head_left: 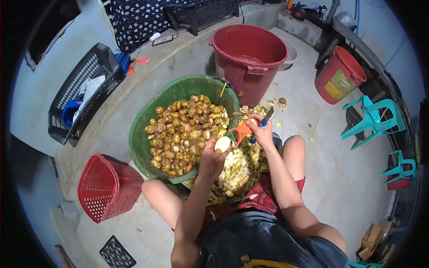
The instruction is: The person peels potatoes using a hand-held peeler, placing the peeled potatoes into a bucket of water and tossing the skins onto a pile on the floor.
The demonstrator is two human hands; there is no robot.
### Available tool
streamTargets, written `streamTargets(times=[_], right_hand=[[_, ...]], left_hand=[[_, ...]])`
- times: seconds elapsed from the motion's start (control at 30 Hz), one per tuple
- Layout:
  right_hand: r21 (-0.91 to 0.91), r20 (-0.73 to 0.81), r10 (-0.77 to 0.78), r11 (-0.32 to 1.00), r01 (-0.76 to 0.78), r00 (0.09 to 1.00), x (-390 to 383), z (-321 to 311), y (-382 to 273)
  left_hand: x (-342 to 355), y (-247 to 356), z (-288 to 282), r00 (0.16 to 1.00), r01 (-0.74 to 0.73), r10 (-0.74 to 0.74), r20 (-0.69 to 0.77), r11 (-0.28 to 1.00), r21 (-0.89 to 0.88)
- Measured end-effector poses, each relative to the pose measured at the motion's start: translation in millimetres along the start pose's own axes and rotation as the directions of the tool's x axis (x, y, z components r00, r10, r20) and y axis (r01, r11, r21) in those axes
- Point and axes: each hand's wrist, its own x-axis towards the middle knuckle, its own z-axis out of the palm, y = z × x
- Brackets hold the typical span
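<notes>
My left hand (pixel 212 157) is closed around a pale peeled potato (pixel 222 144), held up near the right rim of a green tub (pixel 137 140). Just right of it, my right hand (pixel 263 133) grips an orange peeler (pixel 241 131). A knife (pixel 269 114) with a dark blade and what looks like a blue handle also sticks out of that hand. The peeler's head is close to the potato; whether they touch I cannot tell. Many brown unpeeled potatoes (pixel 178 134) fill the tub. Below my hands lies a heap of peelings (pixel 243 172) between my legs.
A large red bin (pixel 246 67) stands beyond the tub, and a smaller red bucket (pixel 340 76) farther right. A red basket (pixel 109 187) is at left, below a black crate (pixel 85 89) on the ledge. Turquoise chairs (pixel 375 118) stand at right. Scraps litter the tiled floor.
</notes>
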Motion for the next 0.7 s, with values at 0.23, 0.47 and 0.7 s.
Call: streamTargets(times=[0.23,0.47,0.7], right_hand=[[0.011,0.029,0.125,0.992,-0.125,0.992,-2,6,-10],[0.031,0.046,0.029,0.999,-0.031,0.999,-3,6,-6],[0.037,0.063,-0.121,0.992,0.119,0.991,-15,13,-13]], left_hand=[[2,3,-6,1.0,0.027,-0.027,0.012,0.999,0.025],[3,0,4,1.0,-0.01,0.01,0.006,0.997,0.076],[0,-1,8,1.0,-0.003,0.006,-0.018,0.993,0.119]])
